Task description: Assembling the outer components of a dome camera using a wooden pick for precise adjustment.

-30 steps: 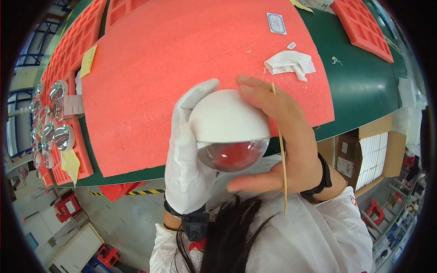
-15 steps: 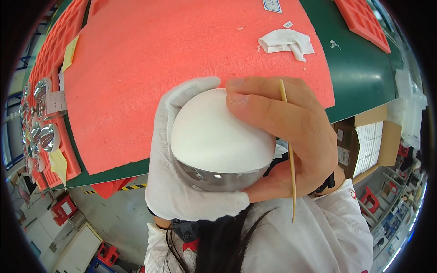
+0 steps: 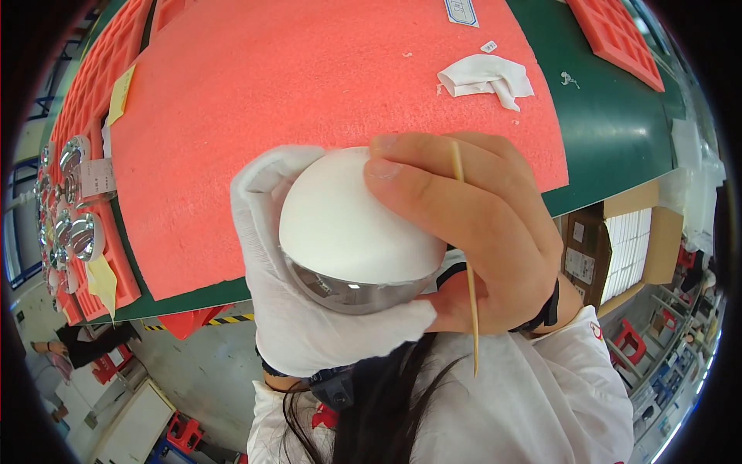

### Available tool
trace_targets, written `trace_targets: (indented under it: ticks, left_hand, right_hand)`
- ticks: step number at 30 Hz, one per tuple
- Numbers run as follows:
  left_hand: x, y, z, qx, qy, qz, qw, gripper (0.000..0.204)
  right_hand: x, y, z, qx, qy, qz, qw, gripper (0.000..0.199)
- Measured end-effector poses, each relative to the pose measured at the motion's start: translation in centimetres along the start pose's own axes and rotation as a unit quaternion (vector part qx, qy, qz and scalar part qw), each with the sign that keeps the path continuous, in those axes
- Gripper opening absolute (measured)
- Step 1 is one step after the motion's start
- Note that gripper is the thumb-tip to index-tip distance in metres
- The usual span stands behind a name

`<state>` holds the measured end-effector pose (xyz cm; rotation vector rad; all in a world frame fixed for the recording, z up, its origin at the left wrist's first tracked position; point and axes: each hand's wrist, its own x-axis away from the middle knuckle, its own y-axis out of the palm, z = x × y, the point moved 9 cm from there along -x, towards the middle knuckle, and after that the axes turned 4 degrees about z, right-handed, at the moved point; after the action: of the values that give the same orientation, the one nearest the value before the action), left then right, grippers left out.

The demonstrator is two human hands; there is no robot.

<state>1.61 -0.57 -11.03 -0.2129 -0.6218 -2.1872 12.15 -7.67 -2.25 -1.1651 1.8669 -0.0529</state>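
Observation:
Between my hands is a smooth white dome (image 3: pixel 363 220) with a transparent grey, glossy band along its near edge. My left hand (image 3: pixel 290 309), in a white glove, cups it from the left and below, with the thumb along the near edge. My bare right hand (image 3: pixel 487 209) grips the dome from the right, two fingertips on its upper side and the thumb near its lower right edge. A thin pointed wooden stick (image 3: pixel 470 286) is tucked among the right hand's fingers, its lower end hanging free. The dome's underside is hidden.
Pink foam sheet (image 3: pixel 209 155) covers much of the green table (image 3: pixel 618 131). A crumpled white cloth (image 3: pixel 487 77) lies on it. Shiny domed parts (image 3: pixel 81 236) fill foam trays at left. An open cardboard box (image 3: pixel 661 243) with white dividers stands at right.
Both hands and the dome have shifted slightly left. My gloved fingers have drawn back from the dome's far edge. Another person's arm has come into view at the lower left.

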Motion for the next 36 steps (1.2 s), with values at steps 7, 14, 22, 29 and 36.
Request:
trace_targets:
  ticks: [7, 14, 22, 29, 36]
  left_hand:
    - [0.7, 0.0, -0.8, 0.300, -0.046, 0.037, 0.952, 0.091]
    - [0.7, -0.5, 1.1, 0.171, 0.009, 0.088, 0.981, 0.086]
    - [0.9, 1.0, 2.3, 0.022, 0.069, -0.005, 0.997, 0.090]
    - [1.8, 1.2, 3.2, 0.019, 0.113, -0.034, 0.993, 0.105]
    - [2.0, 0.6, 4.2, -0.247, 0.252, 0.027, 0.935, 0.101]
  right_hand:
    - [-0.5, 0.3, 0.7, -0.132, 0.081, -0.052, 0.987, 0.074]
    - [-0.1, 0.6, 2.0, -0.159, 0.087, -0.059, 0.982, 0.085]
    - [1.1, 0.6, 3.6, -0.191, 0.190, -0.060, 0.961, 0.093]
    - [1.2, 0.6, 2.9, -0.185, 0.147, -0.056, 0.970, 0.095]
    - [1.7, 1.6, 3.5, -0.208, 0.208, -0.070, 0.953, 0.078]
